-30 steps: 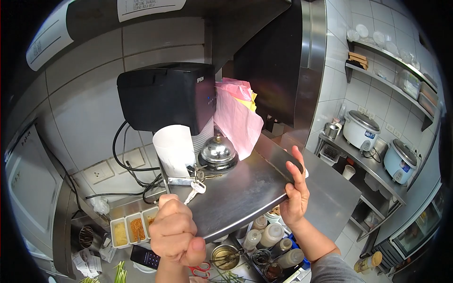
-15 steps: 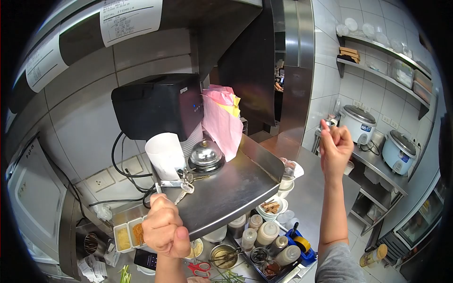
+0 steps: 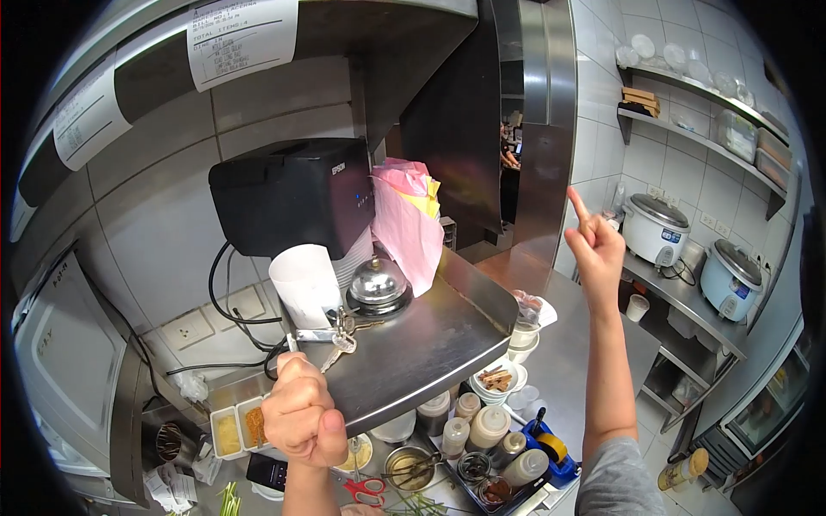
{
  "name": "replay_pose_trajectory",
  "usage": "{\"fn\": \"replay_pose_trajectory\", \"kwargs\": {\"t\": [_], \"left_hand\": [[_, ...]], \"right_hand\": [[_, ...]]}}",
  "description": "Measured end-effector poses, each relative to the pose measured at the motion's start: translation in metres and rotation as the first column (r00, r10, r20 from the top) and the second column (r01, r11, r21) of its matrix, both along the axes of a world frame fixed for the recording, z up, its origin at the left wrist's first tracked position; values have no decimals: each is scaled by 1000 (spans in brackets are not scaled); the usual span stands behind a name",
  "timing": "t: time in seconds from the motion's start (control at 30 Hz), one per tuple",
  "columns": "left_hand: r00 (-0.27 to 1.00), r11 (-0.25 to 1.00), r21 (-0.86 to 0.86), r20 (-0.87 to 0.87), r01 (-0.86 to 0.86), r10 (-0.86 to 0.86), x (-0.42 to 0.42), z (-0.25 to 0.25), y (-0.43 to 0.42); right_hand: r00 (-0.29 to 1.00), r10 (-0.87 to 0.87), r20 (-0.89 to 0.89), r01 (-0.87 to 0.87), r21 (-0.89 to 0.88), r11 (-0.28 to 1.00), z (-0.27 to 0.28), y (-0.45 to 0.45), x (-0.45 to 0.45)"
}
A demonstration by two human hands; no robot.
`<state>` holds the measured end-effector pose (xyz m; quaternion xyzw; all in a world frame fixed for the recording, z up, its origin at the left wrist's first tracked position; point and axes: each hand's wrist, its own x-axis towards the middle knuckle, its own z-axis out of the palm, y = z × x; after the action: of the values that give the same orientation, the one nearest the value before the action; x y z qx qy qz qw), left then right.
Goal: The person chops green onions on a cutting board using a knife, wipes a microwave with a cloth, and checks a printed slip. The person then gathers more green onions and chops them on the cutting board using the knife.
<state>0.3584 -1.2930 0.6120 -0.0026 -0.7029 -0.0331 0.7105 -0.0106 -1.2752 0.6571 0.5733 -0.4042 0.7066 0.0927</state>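
Observation:
My left hand [image 3: 303,414] is closed in a fist at the left front edge of the steel shelf [image 3: 404,357]. A thin pale tip shows just above it; whatever the fist holds is hidden. Close by on the shelf lie keys [image 3: 342,344], beside a paper roll [image 3: 305,288] and a silver call bell [image 3: 378,282]. My right hand [image 3: 597,249] is raised right of the shelf, touching nothing. Its index finger stretches up and to the left, the thumb stands apart, and the other fingers are curled.
A black receipt printer [image 3: 292,193] and pink paper [image 3: 404,224] stand at the back of the shelf. Below are sauce bottles [image 3: 489,426], a blue tape dispenser [image 3: 555,456], red scissors [image 3: 366,490] and food tubs [image 3: 228,436]. Rice cookers [image 3: 656,228] sit on the right counter.
My right hand has shifted slightly left and down, and its index finger has straightened out. My left fist stays in place at the shelf edge. The view has moved slightly.

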Motion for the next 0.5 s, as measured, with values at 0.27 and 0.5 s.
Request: {"fn": "replay_pose_trajectory", "kwargs": {"t": [0.27, 0.5], "left_hand": [[1000, 1000, -14, 7, 7, -7, 0, 1, 0], [1000, 1000, -10, 5, 9, -9, 0, 1, -1]], "right_hand": [[995, 93, 42, -95, 35, 995, -7, -29, -14], [999, 42, -17, -42, 35, 998, -9, -31, -17]]}}
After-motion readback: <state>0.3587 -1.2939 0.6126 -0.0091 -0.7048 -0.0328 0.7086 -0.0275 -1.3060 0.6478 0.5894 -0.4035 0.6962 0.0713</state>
